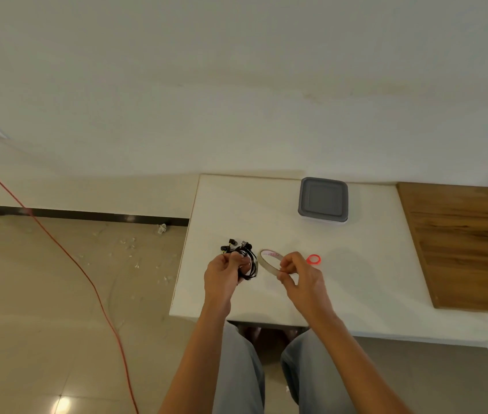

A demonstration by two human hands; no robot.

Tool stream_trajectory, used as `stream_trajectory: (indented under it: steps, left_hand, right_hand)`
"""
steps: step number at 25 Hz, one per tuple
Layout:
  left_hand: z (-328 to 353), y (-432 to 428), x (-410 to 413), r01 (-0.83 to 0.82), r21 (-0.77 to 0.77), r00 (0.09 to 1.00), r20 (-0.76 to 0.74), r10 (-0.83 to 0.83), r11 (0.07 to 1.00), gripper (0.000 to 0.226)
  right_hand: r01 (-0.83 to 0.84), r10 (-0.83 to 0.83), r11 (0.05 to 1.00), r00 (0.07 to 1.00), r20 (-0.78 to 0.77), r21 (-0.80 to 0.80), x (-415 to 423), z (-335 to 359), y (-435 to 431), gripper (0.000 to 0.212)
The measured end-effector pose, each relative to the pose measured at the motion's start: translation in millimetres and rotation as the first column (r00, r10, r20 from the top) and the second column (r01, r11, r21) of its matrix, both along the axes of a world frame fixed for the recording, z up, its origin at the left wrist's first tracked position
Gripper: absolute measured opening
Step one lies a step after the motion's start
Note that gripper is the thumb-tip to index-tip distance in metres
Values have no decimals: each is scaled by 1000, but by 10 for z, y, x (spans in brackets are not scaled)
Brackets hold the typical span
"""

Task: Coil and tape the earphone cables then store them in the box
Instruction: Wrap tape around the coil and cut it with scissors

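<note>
My left hand [224, 274] grips a bundle of coiled black earphone cables [245, 258], with the earbuds sticking out at the top left. My right hand [298, 274] holds a roll of clear tape [268, 261] just right of the cables, fingers curled round its lower rim. Both hands hover over the near left part of the white table [266, 210]. The box, a square container with a grey lid [322, 200], stands shut at the back of the table.
A small red ring of tape [313, 259] lies on the table behind my right hand. A wooden board [463, 243] covers the table's right side. On the floor to the left run a red cable [66, 255] and scattered scraps [129, 246].
</note>
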State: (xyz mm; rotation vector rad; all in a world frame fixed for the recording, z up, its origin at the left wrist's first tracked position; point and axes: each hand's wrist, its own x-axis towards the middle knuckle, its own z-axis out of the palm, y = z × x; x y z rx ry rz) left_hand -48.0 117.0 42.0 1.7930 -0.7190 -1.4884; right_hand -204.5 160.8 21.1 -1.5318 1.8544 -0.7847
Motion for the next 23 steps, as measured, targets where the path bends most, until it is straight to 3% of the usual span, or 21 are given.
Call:
stream_trajectory:
  steps: [5,11,15,19,21,23]
  left_hand:
    - [-144,-9,21,68,12,998,1,-68,998,23]
    - [-275,31,-18,46,84,999,-13,-45,995,25]
    - [-333,53,2,157,-4,971,182,-154,988,19]
    - [-393,66,10,183,-48,925,347,-156,982,18]
    - [-402,65,6,172,-53,913,384,-139,984,19]
    - [-420,62,0,150,-62,922,370,-116,987,21]
  right_hand:
    - [-115,96,979,988,123,165,-249,-26,-47,12]
    - [-156,128,950,985,118,271,-272,-231,-138,10]
    - [-96,53,956,986,157,277,-256,-285,-213,11]
    - [-134,95,957,983,160,256,-249,-280,-300,9]
    - [-158,110,949,977,185,274,-261,-306,-309,10]
    - [-80,37,967,983,178,243,-304,-378,-297,12]
